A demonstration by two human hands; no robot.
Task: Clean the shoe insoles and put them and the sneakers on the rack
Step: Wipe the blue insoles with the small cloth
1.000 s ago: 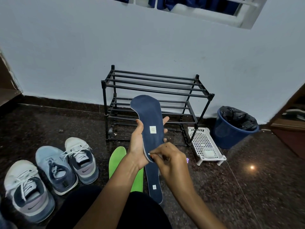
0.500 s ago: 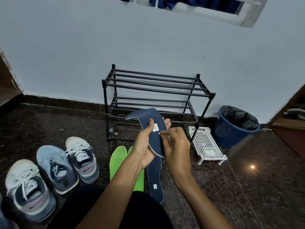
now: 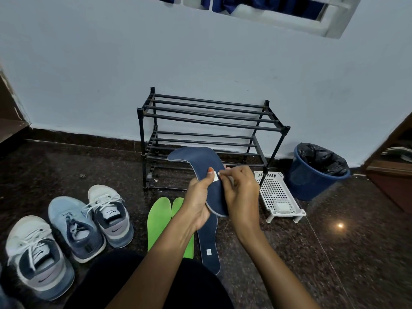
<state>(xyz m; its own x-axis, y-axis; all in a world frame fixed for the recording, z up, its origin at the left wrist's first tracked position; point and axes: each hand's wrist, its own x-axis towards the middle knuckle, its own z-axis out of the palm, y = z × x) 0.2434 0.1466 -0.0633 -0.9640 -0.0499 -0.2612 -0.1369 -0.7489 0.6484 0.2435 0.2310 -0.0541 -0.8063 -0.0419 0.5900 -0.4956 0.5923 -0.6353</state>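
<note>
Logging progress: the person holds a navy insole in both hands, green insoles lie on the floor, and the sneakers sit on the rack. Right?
No: the head view shows the sneakers on the floor, left of the rack, not on it. The held navy insole and the green insoles on the floor are right.

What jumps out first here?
A navy insole, bent over at mid-frame: the left hand grips it while the fingers of the right hand pinch a small white sticker on it. Below, two bright green insoles lie on the dark floor, three sneakers to their left, and the black rack stands against the wall behind.
</note>
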